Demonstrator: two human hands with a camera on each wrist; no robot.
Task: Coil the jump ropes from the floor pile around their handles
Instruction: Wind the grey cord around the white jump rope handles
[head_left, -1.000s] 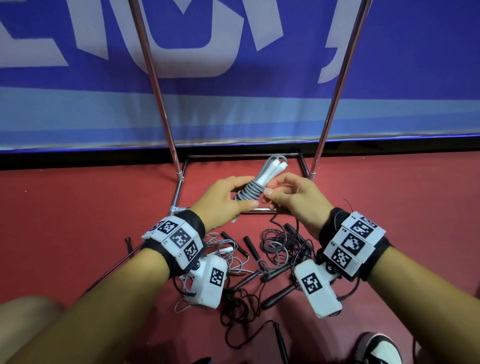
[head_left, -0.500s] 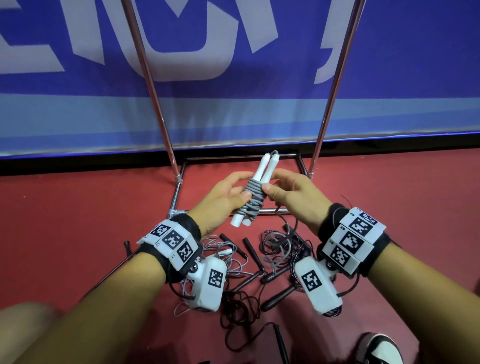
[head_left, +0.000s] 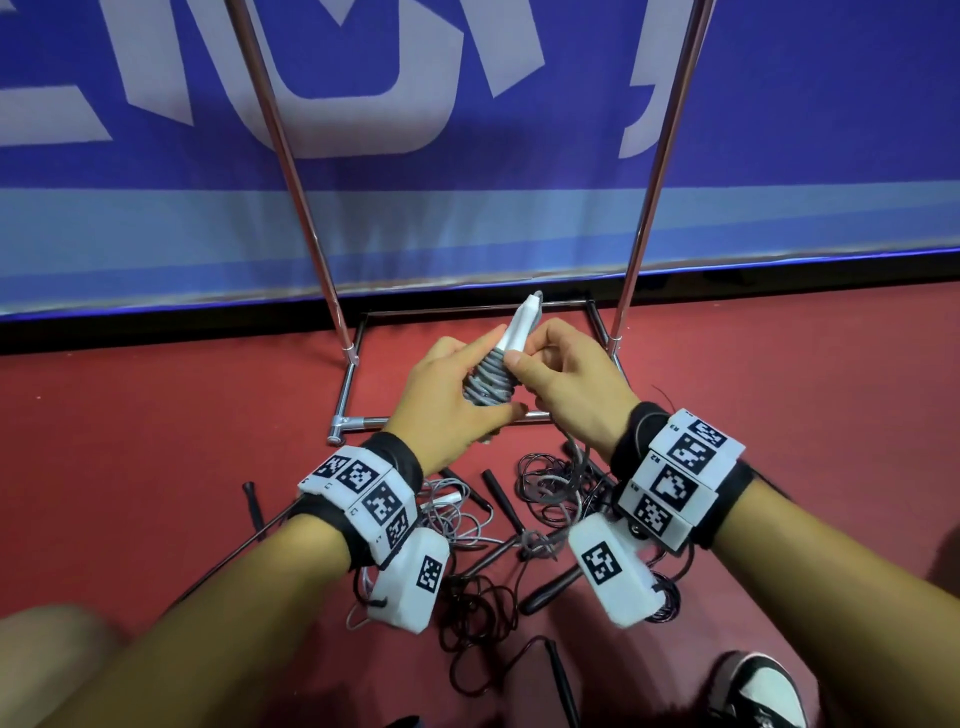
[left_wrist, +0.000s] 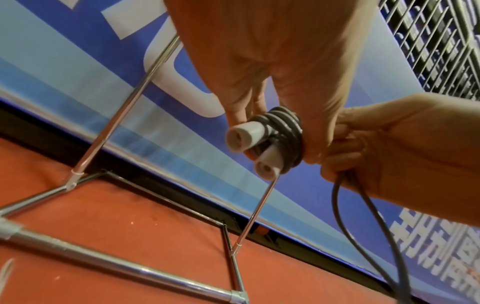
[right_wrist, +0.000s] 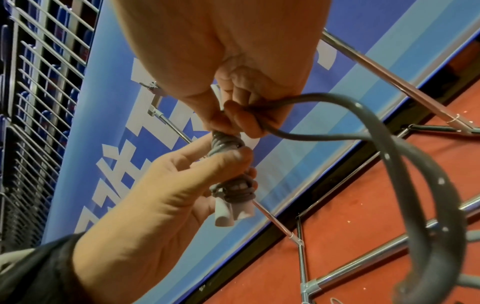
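A grey jump rope with two white handles (head_left: 521, 326) is held upright above the red floor. Grey coils (head_left: 488, 382) wrap the handles' middle. My left hand (head_left: 460, 395) grips the coiled bundle, thumb across its lower part. My right hand (head_left: 543, 364) pinches the loose grey rope right beside the coils. In the left wrist view the handle ends (left_wrist: 244, 135) point at the camera, with the coils (left_wrist: 285, 127) behind them. The free rope (right_wrist: 389, 148) loops down from my right hand (right_wrist: 241, 115). The floor pile (head_left: 524, 499) of dark and grey ropes lies under my wrists.
A chrome stand (head_left: 363, 421) with two slanted poles (head_left: 291, 171) rises just past my hands, in front of a blue banner (head_left: 467, 234). Black handles (head_left: 501, 501) lie in the pile. A shoe (head_left: 763, 691) sits at the lower right, a knee at the lower left.
The handle bundle has swung from slanted to nearly upright and risen a little. My right hand has moved closer over the coils with the rope; my left thumb has shifted lower.
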